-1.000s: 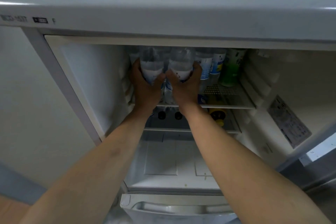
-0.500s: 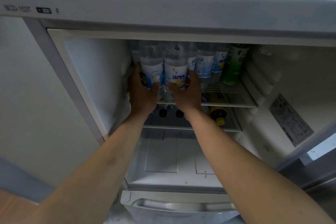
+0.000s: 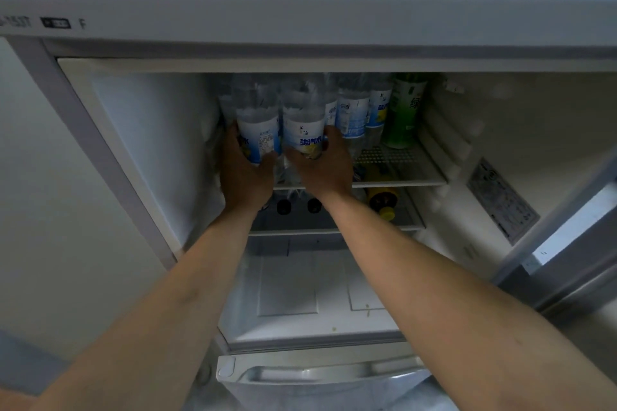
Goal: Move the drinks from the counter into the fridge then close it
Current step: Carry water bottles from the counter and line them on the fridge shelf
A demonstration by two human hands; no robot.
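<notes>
Both hands are inside the open fridge (image 3: 494, 130) at the left end of its upper wire shelf (image 3: 397, 173): the left hand (image 3: 245, 173) has its fingers curled round the lower part of one clear water bottle (image 3: 258, 130), and the right hand (image 3: 322, 168) grips a second bottle (image 3: 303, 125) just beside it. Each bottle stands upright, long axis vertical, directly above and beyond its own hand. They seem seated on the shelf, so letting go and drawing straight back looks like the next move.
</notes>
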